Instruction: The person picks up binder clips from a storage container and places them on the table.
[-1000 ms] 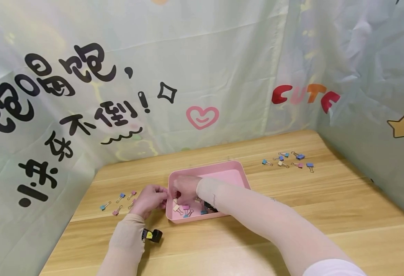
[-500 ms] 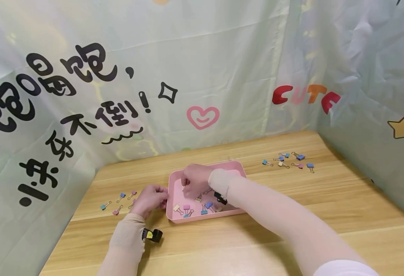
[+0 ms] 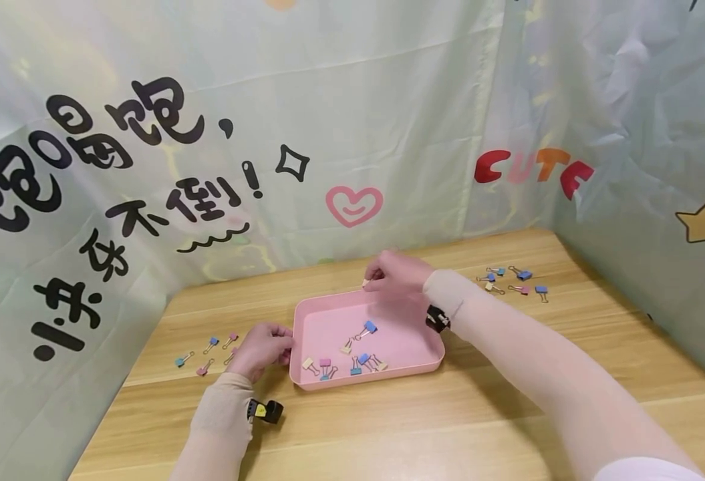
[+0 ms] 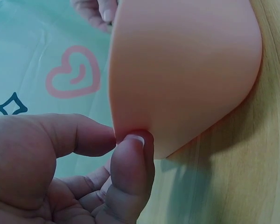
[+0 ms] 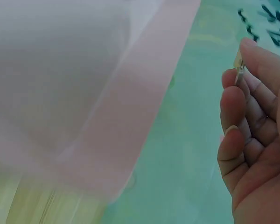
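My right hand [image 3: 395, 272] is raised over the back rim of a shallow pink tray [image 3: 334, 304] and pinches a cream binder clip [image 5: 239, 64] between thumb and fingertip. At the tray's left end, my left hand [image 3: 263, 349] holds the side wall [image 4: 186, 70] between thumb and finger. Several binder clips lie inside along the front of the tray, among them a cream one [image 3: 310, 365], a pink one [image 3: 325, 363] and a teal one [image 3: 355, 366]. Nearer the tray's middle lies a blue binder clip [image 3: 369, 327].
Several loose binder clips lie left of the tray, including a teal one [image 3: 181, 361] and a blue one [image 3: 212, 341]. Another group, with a pink clip [image 3: 520, 289], is spread at the back right of the wooden table [image 3: 496, 387]. A printed curtain [image 3: 412, 133] hangs behind.
From the tray's left part, my right hand has risen and moved right and back with the cream binder clip, uncovering clips in the tray. My left hand stays at the tray's left end.
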`<state>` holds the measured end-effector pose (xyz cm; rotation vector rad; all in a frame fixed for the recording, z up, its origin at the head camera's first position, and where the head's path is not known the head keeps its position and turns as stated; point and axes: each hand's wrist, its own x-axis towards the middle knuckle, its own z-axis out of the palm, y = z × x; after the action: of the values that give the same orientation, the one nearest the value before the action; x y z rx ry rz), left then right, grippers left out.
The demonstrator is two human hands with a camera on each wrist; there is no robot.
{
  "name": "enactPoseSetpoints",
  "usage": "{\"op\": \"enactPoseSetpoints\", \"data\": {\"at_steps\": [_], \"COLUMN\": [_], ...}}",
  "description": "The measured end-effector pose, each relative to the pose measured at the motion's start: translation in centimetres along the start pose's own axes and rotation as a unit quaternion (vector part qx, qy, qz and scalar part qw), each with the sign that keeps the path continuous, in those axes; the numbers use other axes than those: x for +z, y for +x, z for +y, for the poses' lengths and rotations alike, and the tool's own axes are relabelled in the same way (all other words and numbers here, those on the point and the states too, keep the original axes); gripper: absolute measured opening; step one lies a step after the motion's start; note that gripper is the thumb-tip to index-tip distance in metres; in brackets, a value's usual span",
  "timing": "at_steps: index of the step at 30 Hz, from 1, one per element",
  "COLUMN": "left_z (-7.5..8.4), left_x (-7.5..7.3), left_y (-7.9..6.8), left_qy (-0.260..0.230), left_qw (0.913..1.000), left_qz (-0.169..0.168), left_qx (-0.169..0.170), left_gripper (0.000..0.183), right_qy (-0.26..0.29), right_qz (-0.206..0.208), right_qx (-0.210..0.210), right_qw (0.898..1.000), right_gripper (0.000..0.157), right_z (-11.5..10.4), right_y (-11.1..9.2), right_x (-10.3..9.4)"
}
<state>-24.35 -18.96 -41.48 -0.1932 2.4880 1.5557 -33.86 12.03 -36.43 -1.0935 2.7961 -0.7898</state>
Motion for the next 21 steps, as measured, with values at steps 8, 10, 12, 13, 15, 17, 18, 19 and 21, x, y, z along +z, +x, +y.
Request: {"op": "enactPoseSetpoints", "data": {"at_steps": [8, 10, 12, 13, 15, 17, 18, 19, 21], "left_z": [0.0, -0.1, 0.0, 0.0, 0.0, 0.1, 0.1, 0.1, 0.2], "left_x": [0.0, 0.0, 0.0, 0.0, 0.0, 0.0, 0.0, 0.0, 0.0], "left_y": [0.1, 0.1, 0.1, 0.1, 0.1, 0.0, 0.0, 0.0, -0.1], "left_qy": [0.000, 0.005, 0.006, 0.008, 0.011, 0.012, 0.014, 0.015, 0.017], "left_qw": [1.0000, 0.9999, 0.9999, 0.9999, 0.9999, 0.9999, 0.9998, 0.9998, 0.9998], "left_qz": [-0.003, -0.001, 0.002, 0.004, 0.005, 0.006, 0.005, 0.004, 0.004], "left_qx": [-0.009, -0.010, -0.012, -0.012, -0.010, -0.011, -0.011, -0.011, -0.013], "left_gripper": [0.018, 0.018, 0.017, 0.016, 0.015, 0.015, 0.015, 0.015, 0.015], "right_qy": [0.006, 0.007, 0.012, 0.007, 0.003, -0.001, -0.007, -0.012, -0.019], "right_qz": [0.067, 0.077, 0.080, 0.080, 0.078, 0.075, 0.076, 0.077, 0.078], "right_qx": [0.051, 0.068, 0.089, 0.096, 0.101, 0.111, 0.112, 0.113, 0.116], "right_qw": [0.996, 0.995, 0.993, 0.992, 0.992, 0.991, 0.991, 0.991, 0.990], "right_gripper": [0.018, 0.019, 0.020, 0.019, 0.018, 0.015, 0.014, 0.013, 0.012], "right_z": [4.4, 5.5, 6.5, 7.0, 8.0, 9.0, 9.4, 9.9, 10.7], "right_y": [-4.4, -5.7, -7.0, -7.7, -8.9, -10.2, -10.7, -11.3, -12.3], "right_x": [-2.6, -3.1, -3.5, -3.6, -3.8, -3.7, -3.6, -3.5, -3.3]}}
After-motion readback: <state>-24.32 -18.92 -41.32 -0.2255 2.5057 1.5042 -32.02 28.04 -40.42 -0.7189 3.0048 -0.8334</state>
